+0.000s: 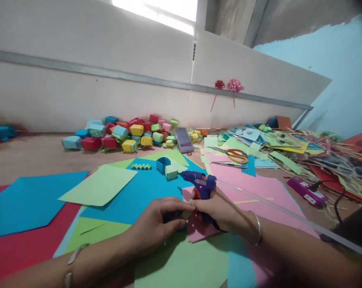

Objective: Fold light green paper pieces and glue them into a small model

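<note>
My right hand [221, 212] is wrapped round the handle of a blue glue gun [200, 183], whose red light is on and whose long clear glue stick [259, 198] trails back to the right. My left hand [157, 226] is curled beside it, fingers pinching a small folded paper piece [187, 214] together with the right fingertips. Both hands rest over coloured paper sheets: pink [259, 188], blue [141, 192] and green [181, 264]. A small blue paper box [163, 164] and a pale green one [171, 172] stand just beyond the gun's nozzle.
A pile of coloured paper boxes [121, 134] lies along the wall. Red-handled scissors [236, 155] lie on paper scraps at the right. A purple power strip [307, 191] with a black cable lies at the right, beside heaps of cut paper [289, 144].
</note>
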{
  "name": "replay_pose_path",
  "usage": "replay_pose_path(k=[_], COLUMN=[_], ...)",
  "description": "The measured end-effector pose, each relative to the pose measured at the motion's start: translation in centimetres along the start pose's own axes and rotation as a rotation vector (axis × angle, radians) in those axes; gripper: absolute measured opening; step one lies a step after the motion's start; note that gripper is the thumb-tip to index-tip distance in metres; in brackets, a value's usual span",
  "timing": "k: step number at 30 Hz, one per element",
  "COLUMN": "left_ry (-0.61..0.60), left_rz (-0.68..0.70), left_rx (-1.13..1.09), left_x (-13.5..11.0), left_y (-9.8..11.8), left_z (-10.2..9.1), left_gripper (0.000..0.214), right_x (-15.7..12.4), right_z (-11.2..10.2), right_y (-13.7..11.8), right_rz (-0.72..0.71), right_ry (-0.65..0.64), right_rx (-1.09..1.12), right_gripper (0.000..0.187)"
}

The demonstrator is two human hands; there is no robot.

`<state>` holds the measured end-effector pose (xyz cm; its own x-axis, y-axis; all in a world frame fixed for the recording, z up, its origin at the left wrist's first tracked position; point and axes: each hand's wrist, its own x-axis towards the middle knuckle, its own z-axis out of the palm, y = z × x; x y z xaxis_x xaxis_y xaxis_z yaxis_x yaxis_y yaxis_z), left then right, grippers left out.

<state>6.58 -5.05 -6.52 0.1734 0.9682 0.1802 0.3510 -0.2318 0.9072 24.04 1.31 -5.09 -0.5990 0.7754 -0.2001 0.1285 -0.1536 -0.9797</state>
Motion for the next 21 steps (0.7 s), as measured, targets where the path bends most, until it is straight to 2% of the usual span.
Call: replay_pose_path(k=[6,14,21], left_ry=[0.083,0.097,0.118], left_rz=[-0.002,-0.019,-0.008], left_rx=[-0.01,-0.004,0.007], left_x=[-0.2,0.0,-0.1], left_y=[-0.1,-0.3,-0.4], left_z=[0.2,0.0,0.2], left_gripper=[0.022,0.018,0.018], right_x=[-0.2,-0.3,-0.9], right_z=[-0.1,0.1,0.0], right_y=[0.1,-0.1,-1.4], right_rz=[-0.028,0.005,-0.081], right_ry=[-0.033,-0.019,0.063], right_rx=[0.009,0.02,-0.22], right_gripper=[0.023,0.023,0.017])
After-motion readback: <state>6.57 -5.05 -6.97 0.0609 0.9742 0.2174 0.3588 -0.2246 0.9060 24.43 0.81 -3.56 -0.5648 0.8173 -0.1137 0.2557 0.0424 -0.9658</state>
